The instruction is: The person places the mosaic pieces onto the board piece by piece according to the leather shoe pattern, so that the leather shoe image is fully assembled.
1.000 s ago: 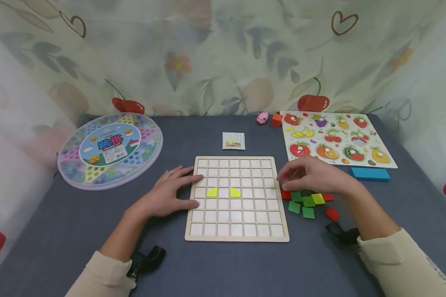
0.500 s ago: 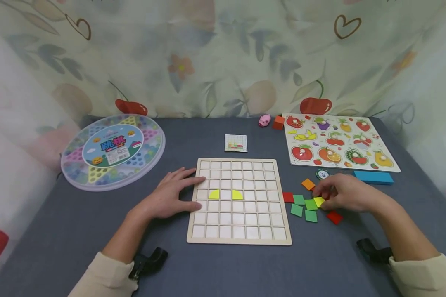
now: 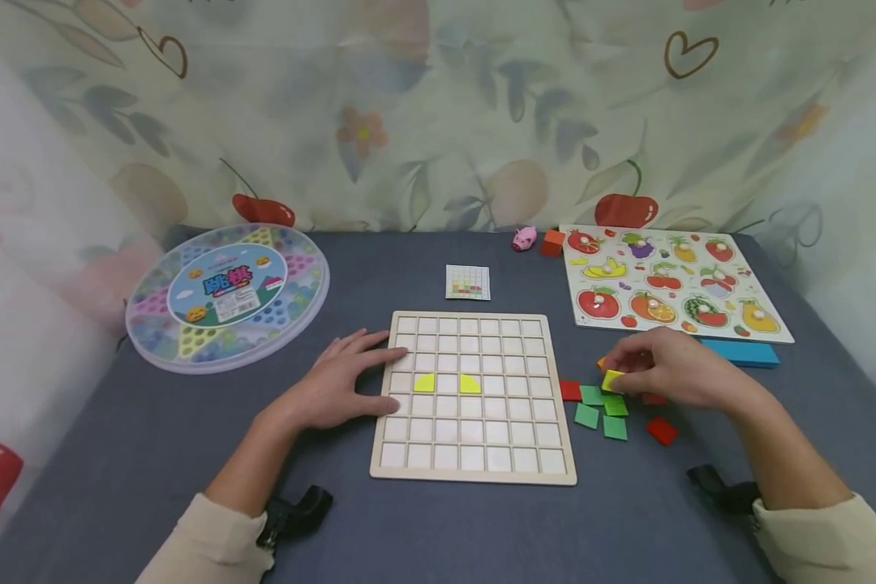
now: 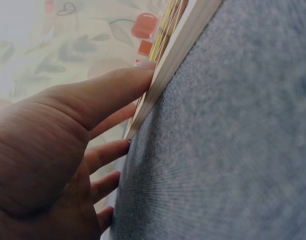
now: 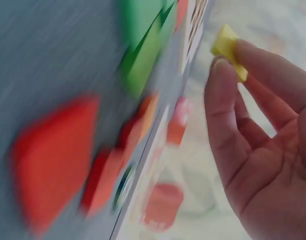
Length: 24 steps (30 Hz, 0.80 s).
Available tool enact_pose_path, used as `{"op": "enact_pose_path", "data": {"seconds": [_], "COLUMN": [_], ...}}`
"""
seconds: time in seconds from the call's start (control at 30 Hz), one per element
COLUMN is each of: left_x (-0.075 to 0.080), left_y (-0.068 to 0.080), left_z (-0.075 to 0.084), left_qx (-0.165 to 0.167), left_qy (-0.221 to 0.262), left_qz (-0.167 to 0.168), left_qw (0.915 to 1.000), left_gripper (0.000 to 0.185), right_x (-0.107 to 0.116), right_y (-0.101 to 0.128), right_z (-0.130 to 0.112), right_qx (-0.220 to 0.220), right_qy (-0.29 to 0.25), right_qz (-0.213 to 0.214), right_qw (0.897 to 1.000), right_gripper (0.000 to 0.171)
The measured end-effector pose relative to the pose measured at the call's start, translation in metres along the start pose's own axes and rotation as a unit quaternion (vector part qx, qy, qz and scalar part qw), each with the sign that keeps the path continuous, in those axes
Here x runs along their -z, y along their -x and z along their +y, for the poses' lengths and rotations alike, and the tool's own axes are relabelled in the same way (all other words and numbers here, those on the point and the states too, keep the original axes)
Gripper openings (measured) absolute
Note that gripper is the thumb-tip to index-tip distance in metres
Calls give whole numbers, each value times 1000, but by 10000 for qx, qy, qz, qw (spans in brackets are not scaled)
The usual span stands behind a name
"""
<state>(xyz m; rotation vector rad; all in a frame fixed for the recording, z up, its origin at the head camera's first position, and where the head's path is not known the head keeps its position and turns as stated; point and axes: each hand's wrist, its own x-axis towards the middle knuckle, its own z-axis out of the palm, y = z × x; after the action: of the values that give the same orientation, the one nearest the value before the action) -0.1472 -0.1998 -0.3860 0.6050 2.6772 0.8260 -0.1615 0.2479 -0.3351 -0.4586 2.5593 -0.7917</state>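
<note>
My right hand (image 3: 664, 369) pinches a yellow square tile (image 5: 226, 47) between thumb and forefinger, lifted off the table. Below it lie loose tiles: green ones such as a green tile (image 3: 616, 428), a red tile (image 3: 662, 431) and another red tile (image 3: 570, 391) touching or close to the board. On the left edge of the wooden grid board (image 3: 474, 479) rests my left hand (image 3: 328, 381), fingers spread, thumb and forefinger over the rim. Two yellow quarter-round tiles, the left tile (image 3: 424, 383) and the right tile (image 3: 470, 384), sit in one row of the grid.
Behind the board lies a small pattern card (image 3: 468, 282). A round game box (image 3: 226, 296) is at the left. At the right are a fruit puzzle (image 3: 675, 280) and a blue block (image 3: 740, 353). A pink pig figure (image 3: 524, 238) and an orange cube (image 3: 552, 242) stand at the back.
My right hand has moved from the board's right edge to the loose tiles, then picked up the yellow square tile and lifted it slightly leftward. The left hand stays on the board.
</note>
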Motion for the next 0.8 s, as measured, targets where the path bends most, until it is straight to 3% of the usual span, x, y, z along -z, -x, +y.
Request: {"op": "enact_pose_path", "data": {"seconds": [0.23, 0.47, 0.8], "left_x": [-2, -1, -1], "left_y": [-2, -1, -1], "left_z": [2, 3, 0], "left_qx": [-13, 6, 49], "left_qy": [16, 25, -40], "left_qz": [-71, -25, 30], "left_qw": [10000, 10000, 10000], "left_gripper": [74, 74, 72], "right_x": [-16, -42, -82], "right_y": [-27, -63, -90], "right_z": [-50, -98, -134], "right_qx": [498, 768, 1071], "right_qy": [-397, -1092, -400], "right_qz": [139, -528, -823], "right_qw": [9979, 9896, 9900], "right_gripper": [27, 14, 14]}}
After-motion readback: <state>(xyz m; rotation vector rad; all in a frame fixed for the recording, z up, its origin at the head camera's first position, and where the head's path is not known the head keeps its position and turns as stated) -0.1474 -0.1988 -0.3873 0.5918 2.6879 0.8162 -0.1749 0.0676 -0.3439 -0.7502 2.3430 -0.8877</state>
